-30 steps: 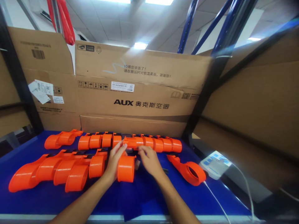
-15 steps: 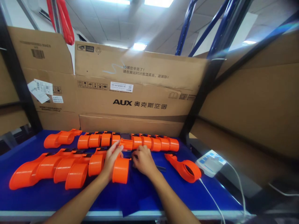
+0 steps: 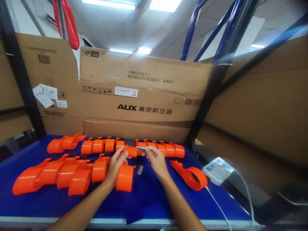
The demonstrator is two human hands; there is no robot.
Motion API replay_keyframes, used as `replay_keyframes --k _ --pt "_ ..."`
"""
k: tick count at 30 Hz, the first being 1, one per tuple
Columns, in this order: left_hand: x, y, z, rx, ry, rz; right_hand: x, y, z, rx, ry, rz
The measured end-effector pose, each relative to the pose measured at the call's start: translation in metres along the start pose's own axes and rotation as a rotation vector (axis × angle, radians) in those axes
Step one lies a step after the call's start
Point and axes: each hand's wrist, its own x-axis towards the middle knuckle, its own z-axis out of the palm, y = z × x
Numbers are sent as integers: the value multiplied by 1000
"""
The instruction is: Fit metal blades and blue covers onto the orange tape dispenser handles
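Note:
My left hand (image 3: pixel 115 165) is closed around an orange plastic part (image 3: pixel 124 178), whose round ring hangs below and whose handle end points right. Between the thumb and fingers of my right hand (image 3: pixel 156 160) is a thin grey strip (image 3: pixel 141 149), its left end at the handle end of the orange part. Whether the strip is inside the part, I cannot tell. A small grey piece (image 3: pixel 140 170) lies on the blue mat below my right hand.
Several orange parts stand in a back row (image 3: pixel 175 150) and a left front row (image 3: pixel 79 183). Another orange part (image 3: pixel 196 178) and a white device (image 3: pixel 218 170) with cables are at the right. A cardboard wall (image 3: pixel 144 89) rises behind the blue table surface (image 3: pixel 101 207).
My right hand has risen from the mat with the grey strip, up to the orange part. The small grey piece now shows on the mat. My left hand keeps its hold.

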Motion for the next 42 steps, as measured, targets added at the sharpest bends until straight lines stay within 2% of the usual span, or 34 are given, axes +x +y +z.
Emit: replay_keyframes --k 5,20,28,35,38,42 --pt "-1 0 1 -17 3 -12 0 0 -1 4 67 -27" --pt "-3 2 3 12 23 -9 2 6 -2 10 35 -9" --pt "-9 6 9 70 -68 15 0 1 -5 -29 41 -26" --pt "-7 0 7 114 -153 38 0 4 -4 17 -49 46" --pt "-4 -2 5 113 -147 31 0 7 -3 26 -72 67" --pt "-1 -4 2 86 -83 33 1 7 -3 15 45 49"
